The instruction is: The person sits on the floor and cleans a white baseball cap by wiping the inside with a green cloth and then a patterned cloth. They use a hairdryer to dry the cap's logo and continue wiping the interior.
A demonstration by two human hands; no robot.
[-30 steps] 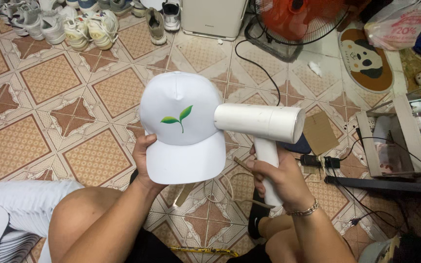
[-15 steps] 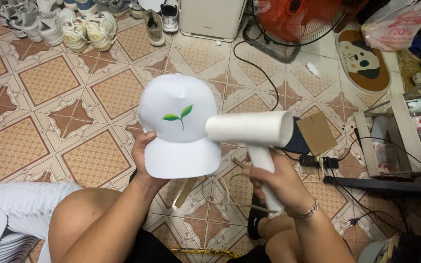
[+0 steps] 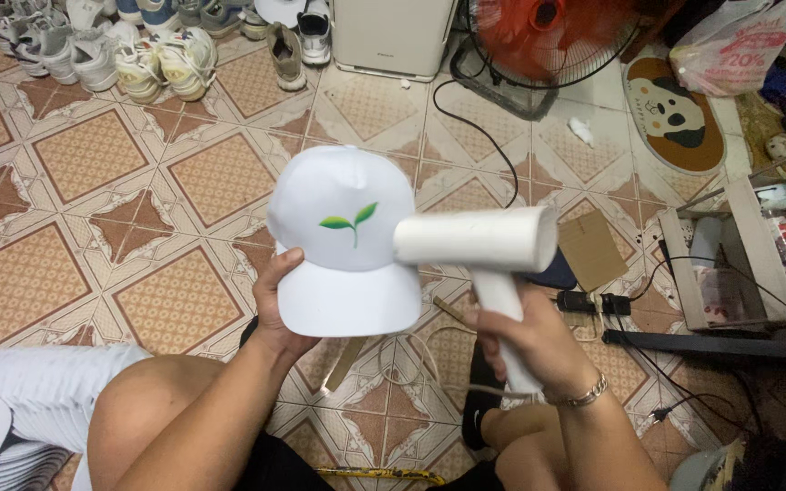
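My left hand (image 3: pixel 275 305) holds a white cap (image 3: pixel 343 241) up by the left edge of its brim. A small green sprout emblem sits on the cap's front. My right hand (image 3: pixel 529 341) grips the handle of a white hair dryer (image 3: pixel 479 245). The dryer's barrel lies level, and its nozzle end overlaps the right side of the cap next to the emblem. A bracelet shows on my right wrist. My bare knee is below the left arm.
Several sneakers (image 3: pixel 170 64) line the far floor at the left. A white appliance (image 3: pixel 393 36) and a red floor fan (image 3: pixel 548 36) stand at the back. A black cable (image 3: pixel 470 127) crosses the patterned tiles. A power strip (image 3: pixel 593 303), metal frame and clutter lie at the right.
The hair dryer has moved left, from beside the cap to overlapping its right side. The cap and my left hand stay about where they were.
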